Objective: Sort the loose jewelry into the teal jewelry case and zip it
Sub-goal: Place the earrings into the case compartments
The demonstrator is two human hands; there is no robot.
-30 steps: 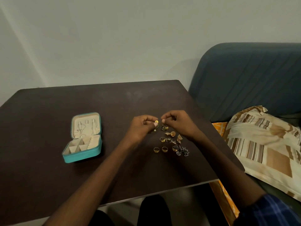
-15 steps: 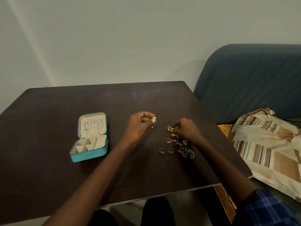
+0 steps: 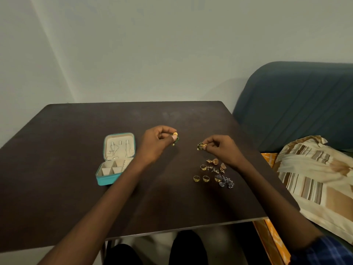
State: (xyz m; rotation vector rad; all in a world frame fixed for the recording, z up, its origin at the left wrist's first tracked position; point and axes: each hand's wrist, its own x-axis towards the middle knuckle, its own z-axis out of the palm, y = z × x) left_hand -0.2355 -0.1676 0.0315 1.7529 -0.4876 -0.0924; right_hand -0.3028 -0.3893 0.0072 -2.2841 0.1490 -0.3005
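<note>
Gold-and-green earrings sit pinched in fingertips: one point(image 3: 176, 138) in left hand point(image 3: 155, 143), another point(image 3: 200, 146) in right hand point(image 3: 222, 149).

I see the teal jewelry case point(image 3: 115, 159) open on the dark table, lid back, cream lining w/ small compartments, left of both hands. My left hand pinches a gold-and-green earring point(image 3: 175, 138) above the table; my right pinches a matching one point(image 3: 200, 146). Loose jewelry pile point(image 3: 214, 173) sits near my right wrist: three gold rings, a few gold bits, a dark bluish cluster at its right end.
</note>
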